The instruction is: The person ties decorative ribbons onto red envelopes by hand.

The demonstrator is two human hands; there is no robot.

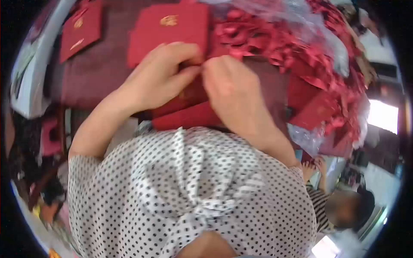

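My left hand (165,73) and my right hand (230,86) meet at their fingertips above the dark red table (97,81). Both are closed, with fingers bent inward in a pinch; whatever lies between them is too small or hidden to name. Just beyond my left hand lie stacked red cards (170,32) with a gold emblem. Beneath my wrists, near the table's front edge, is another red card or folder (185,117), partly covered by my hands.
One red card (81,32) with gold marks lies at the far left. A heap of shiny red ribbons (258,36) and clear plastic (335,51) spreads over the right side. Another person (320,200) in a striped top is at the lower right.
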